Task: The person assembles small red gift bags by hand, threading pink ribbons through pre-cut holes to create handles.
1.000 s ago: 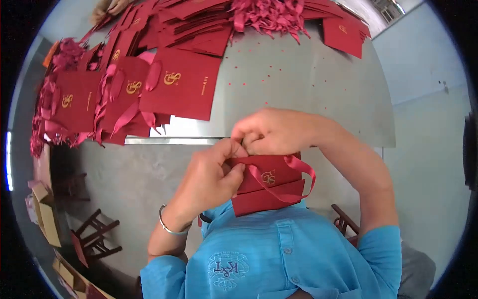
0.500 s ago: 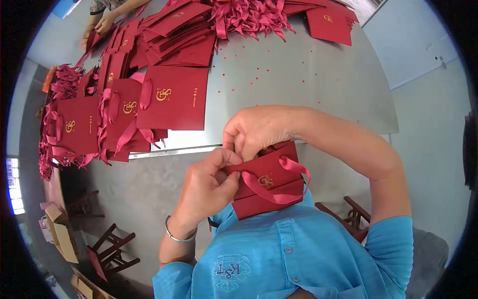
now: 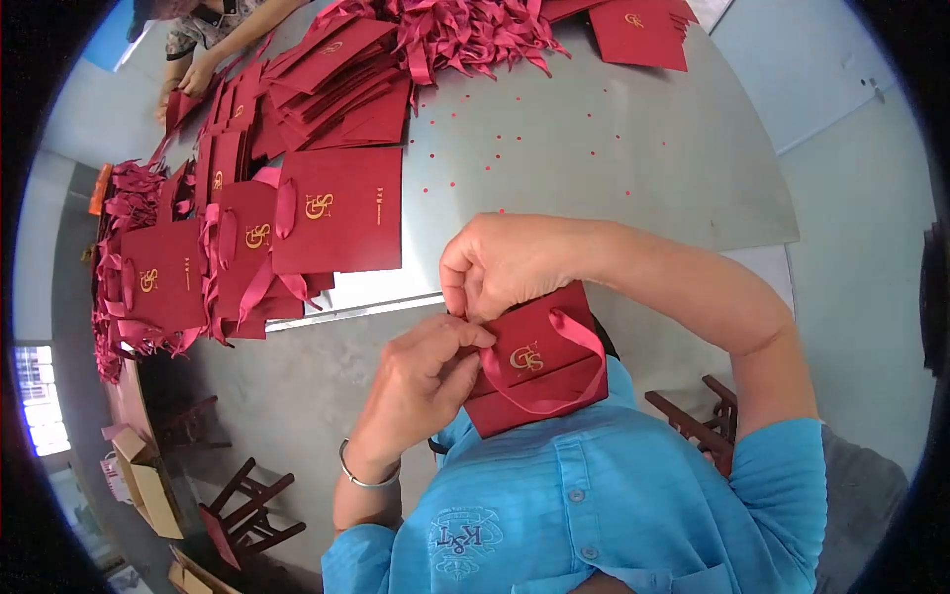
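A small red paper bag point(image 3: 539, 342) with a gold logo and a pink ribbon handle point(image 3: 579, 332) rests against the blue shirt, beyond the table's near edge. My left hand point(image 3: 426, 371), with a bangle on its wrist, pinches the bag's left edge near the ribbon end between thumb and fingers. Bent over the bag's upper left corner, my right hand point(image 3: 500, 262) has its fingers closed together. Whatever lies between those fingertips is too small to make out.
Finished-looking red bags point(image 3: 341, 213) with ribbons lie at the left of the grey table point(image 3: 693, 198), with stacks and a ribbon heap point(image 3: 475, 35) behind. Small red dots are scattered on the tabletop. Another person's hand point(image 3: 201, 74) is at the upper left. Wooden stools point(image 3: 252, 505) stand below.
The view has shifted slightly. My right hand has lifted a little from the bag's edge, and my left fingers now lie further over the bag's corner.
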`<act>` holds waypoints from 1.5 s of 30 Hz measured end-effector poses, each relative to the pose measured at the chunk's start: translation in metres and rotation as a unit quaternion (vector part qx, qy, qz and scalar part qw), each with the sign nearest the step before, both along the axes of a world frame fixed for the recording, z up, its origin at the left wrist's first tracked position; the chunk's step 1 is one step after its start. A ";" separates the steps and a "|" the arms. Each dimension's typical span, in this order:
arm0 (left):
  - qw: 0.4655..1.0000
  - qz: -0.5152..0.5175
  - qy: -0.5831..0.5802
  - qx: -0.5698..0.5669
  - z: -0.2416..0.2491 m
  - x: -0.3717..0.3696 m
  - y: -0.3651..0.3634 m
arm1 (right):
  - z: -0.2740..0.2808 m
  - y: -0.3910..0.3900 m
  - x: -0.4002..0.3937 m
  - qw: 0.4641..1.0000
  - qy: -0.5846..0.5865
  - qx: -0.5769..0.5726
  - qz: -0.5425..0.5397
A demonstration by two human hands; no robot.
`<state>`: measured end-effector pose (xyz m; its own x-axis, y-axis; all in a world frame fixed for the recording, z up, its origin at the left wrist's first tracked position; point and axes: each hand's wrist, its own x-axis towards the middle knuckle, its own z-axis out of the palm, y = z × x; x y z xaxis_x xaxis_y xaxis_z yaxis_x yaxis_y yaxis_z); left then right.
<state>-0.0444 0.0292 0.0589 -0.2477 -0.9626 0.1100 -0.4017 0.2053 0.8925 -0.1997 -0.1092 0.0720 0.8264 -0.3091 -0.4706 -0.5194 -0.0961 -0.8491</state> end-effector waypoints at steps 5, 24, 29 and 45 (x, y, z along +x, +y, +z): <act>1.000 -0.008 -0.018 -0.006 0.004 -0.002 0.000 | 0.006 -0.003 -0.004 0.997 -0.042 -0.050 -0.042; 1.000 -0.010 0.016 0.001 0.006 -0.004 0.000 | 0.010 -0.003 -0.067 0.973 0.087 -0.195 -0.091; 1.000 -0.019 0.014 -0.009 0.006 -0.006 -0.001 | 0.008 0.004 -0.067 0.994 0.011 -0.069 -0.084; 0.999 -0.010 0.044 -0.004 0.003 -0.004 0.000 | -0.017 0.016 -0.060 0.974 -0.003 -0.054 -0.220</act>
